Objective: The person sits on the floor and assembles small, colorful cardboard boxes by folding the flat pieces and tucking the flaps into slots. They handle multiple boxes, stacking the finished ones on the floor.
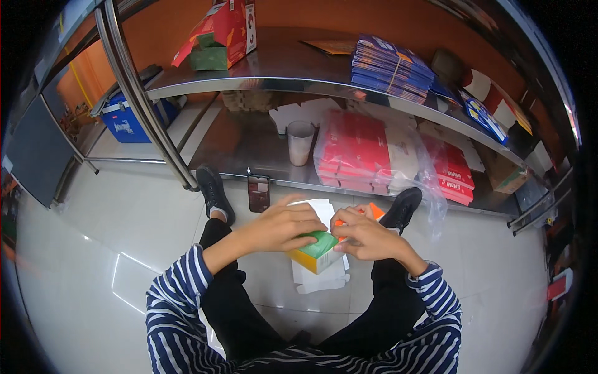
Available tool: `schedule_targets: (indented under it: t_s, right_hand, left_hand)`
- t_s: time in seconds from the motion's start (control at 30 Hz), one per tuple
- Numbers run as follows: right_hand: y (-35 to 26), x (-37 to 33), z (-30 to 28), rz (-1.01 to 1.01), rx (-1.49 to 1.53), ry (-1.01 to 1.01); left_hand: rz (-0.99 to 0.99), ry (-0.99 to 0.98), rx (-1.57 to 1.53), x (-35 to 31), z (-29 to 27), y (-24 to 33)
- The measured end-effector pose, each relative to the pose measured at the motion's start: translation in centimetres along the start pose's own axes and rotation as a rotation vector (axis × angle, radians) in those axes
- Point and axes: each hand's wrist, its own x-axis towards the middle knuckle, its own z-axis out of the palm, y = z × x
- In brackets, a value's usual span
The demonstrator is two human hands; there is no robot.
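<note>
A small cardboard carton (319,244) in green, yellow and orange is between my hands, above the floor between my legs. My left hand (281,225) lies over its left side, thumb along the green face and fingers curled over the far edge. On the right, my right hand (366,234) grips the carton with bent fingers beside its orange part. A white cardboard flap (321,210) stands up behind the green face. Beneath the carton lies a white die-cut card piece (319,279). My fingers hide part of the carton's top.
Ahead stands a steel shelf (293,70) with a red and green box (227,40) and bundled blue leaflets (391,67). Its lower tier holds a plastic cup (300,143) and plastic-wrapped red packages (358,146). A phone (258,193) leans upright by my left shoe (215,194).
</note>
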Motion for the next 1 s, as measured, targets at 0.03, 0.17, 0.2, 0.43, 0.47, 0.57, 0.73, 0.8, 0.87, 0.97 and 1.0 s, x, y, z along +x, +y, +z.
schedule_targets:
  t_s: [0.03, 0.17, 0.2, 0.43, 0.47, 0.57, 0.73, 0.8, 0.87, 0.97, 1.0]
  right_hand:
    - [-0.1, 0.0, 0.1, 0.004, -0.031, -0.019]
    - [0.0, 0.0, 0.3, 0.009, -0.059, -0.05]
    - [0.1, -0.1, 0.3, 0.007, -0.08, -0.046]
    - [-0.4, 0.0, 0.3, 0.039, 0.013, -0.02]
    - [-0.5, 0.0, 0.2, 0.053, 0.054, -0.001]
    - [-0.5, 0.0, 0.3, 0.067, 0.051, 0.175]
    - [-1.3, 0.0, 0.4, 0.06, -0.106, 0.128]
    - [-1.6, 0.0, 0.5, 0.028, -0.154, 0.141]
    - [-1.6, 0.0, 0.7, -0.019, -0.143, 0.193]
    - [-1.6, -0.2, 0.7, -0.032, -0.169, 0.192]
    - [-1.7, -0.2, 0.6, -0.019, -0.174, 0.17]
  left_hand:
    - [0.002, -0.016, 0.033, 0.0, 0.4, 0.0]
    - [-0.016, -0.045, -0.056, 0.0, 0.0, -0.1]
    - [-0.017, -0.029, -0.097, -0.1, 0.0, -0.2]
    - [0.049, -0.003, -0.152, -0.1, 0.5, 0.7]
    - [0.058, -0.01, -0.147, 0.0, 0.5, 0.9]
    - [0.162, 0.12, 0.002, 0.2, 0.5, 1.1]
    - [0.334, 0.161, 0.282, 0.3, 1.1, 1.8]
    - [0.382, 0.186, 0.338, 0.4, 1.5, 2.0]
    - [0.414, 0.208, 0.353, 0.6, 1.6, 2.1]
    - [0.382, 0.209, 0.331, 0.9, 1.5, 2.2]
    - [0.384, 0.213, 0.339, 0.9, 1.6, 2.2]
